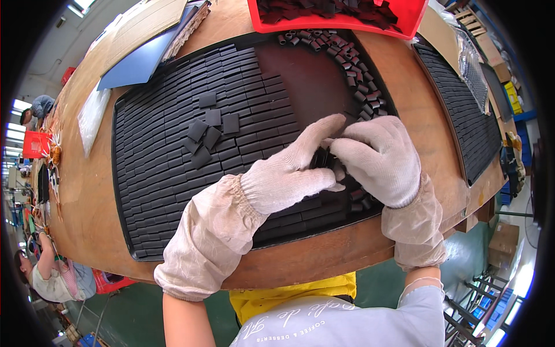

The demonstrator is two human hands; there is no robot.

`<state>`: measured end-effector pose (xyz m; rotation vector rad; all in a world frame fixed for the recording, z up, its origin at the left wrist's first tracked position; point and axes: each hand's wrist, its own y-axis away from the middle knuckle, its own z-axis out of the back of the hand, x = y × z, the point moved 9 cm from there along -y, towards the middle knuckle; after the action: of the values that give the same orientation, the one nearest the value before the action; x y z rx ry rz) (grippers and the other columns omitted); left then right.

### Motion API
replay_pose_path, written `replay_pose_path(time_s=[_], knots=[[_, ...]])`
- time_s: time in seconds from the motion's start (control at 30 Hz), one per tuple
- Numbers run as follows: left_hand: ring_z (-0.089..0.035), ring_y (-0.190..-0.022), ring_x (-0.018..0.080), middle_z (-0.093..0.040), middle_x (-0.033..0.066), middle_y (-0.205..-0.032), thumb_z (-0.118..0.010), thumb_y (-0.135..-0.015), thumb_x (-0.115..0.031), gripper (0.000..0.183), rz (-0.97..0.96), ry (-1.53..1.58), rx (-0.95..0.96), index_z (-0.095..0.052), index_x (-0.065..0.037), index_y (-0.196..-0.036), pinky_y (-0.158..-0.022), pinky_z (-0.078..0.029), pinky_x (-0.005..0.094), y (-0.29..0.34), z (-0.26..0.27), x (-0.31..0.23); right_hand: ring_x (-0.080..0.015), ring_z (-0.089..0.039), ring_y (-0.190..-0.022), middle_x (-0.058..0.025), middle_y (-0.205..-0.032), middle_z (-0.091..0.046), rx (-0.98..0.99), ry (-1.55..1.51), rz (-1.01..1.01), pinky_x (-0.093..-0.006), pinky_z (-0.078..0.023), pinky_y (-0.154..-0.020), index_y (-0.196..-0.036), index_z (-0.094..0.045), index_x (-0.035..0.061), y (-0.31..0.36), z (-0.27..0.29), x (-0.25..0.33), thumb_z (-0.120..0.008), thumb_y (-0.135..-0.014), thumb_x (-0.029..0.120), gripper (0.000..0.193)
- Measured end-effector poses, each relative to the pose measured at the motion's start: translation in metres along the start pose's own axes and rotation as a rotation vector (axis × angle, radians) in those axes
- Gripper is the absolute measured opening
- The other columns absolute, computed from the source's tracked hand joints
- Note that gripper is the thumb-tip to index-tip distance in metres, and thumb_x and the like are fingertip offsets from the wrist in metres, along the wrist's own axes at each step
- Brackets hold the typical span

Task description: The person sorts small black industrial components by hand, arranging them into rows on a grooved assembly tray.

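Nearest us, our gloved left hand (289, 173) and right hand (378, 159) meet fingertip to fingertip, together pinching a small dark block (321, 158) just above the black tray (124, 173) on the bench (87, 202). Left of the hands, packed rows fill the tray; loose flat squares (208, 136) lie on top. Beyond the hands, small cylinders (347, 58) curve along bare tray, then a red bin (404, 23).

Single head-worn fisheye view, steeply down and close over the wooden table (404, 75), edges bowed.
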<state>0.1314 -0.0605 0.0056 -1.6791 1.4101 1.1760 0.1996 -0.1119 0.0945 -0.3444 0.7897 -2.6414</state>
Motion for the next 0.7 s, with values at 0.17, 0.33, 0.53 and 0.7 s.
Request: replay_pose_path(time_s=[0.17,0.33,0.53,0.7], knots=[[-0.054,-0.108,0.0180,-0.040,0.0130,-0.137,-0.066,-0.093,-0.015,0.081,-0.004,0.100,0.019,-0.015,-0.003,-0.156,-0.098,-0.050,0.0351,-0.001,0.001,-0.003,-0.0249,-0.062,-0.067,-0.0025,-0.079,-0.062,-0.080,0.109,0.003,-0.0367,-0.048,-0.061,-0.088,-0.065,0.0120,0.003,0.013,-0.005,-0.071,-0.064,0.011,0.024],[-0.056,-0.093,0.0122,-0.051,0.0102,-0.121,-0.072,-0.089,-0.020,0.071,-0.006,-0.224,-0.176,-0.036,0.000,-0.147,-0.081,-0.050,0.0260,0.001,0.010,-0.013,-0.0252,-0.061,-0.076,-0.0022,-0.092,-0.063,-0.125,0.168,-0.007,-0.0376,-0.048,-0.068,-0.096,-0.066,0.0140,0.007,0.018,-0.005,-0.073,-0.061,0.007,0.036],[-0.049,-0.067,0.0032,-0.059,-0.0019,-0.084,-0.076,-0.087,-0.023,0.047,0.054,-0.458,-0.358,-0.059,0.000,-0.123,-0.058,-0.044,0.0191,0.001,0.027,-0.011,-0.0243,-0.060,-0.082,-0.0005,-0.093,-0.062,-0.113,0.198,-0.009,-0.0372,-0.047,-0.074,-0.097,-0.067,0.0142,0.012,0.012,0.000,-0.075,-0.059,0.007,0.039],[-0.051,-0.064,0.0030,-0.059,-0.0021,-0.078,-0.072,-0.090,-0.020,0.037,-0.155,-0.648,-0.381,-0.062,0.000,-0.119,-0.056,-0.044,0.0199,0.003,0.021,-0.030,-0.0242,-0.061,-0.082,-0.0013,-0.093,-0.063,-0.142,0.148,-0.045,-0.0365,-0.048,-0.075,-0.099,-0.067,0.0132,0.011,0.013,-0.007,-0.076,-0.064,0.003,0.037]])
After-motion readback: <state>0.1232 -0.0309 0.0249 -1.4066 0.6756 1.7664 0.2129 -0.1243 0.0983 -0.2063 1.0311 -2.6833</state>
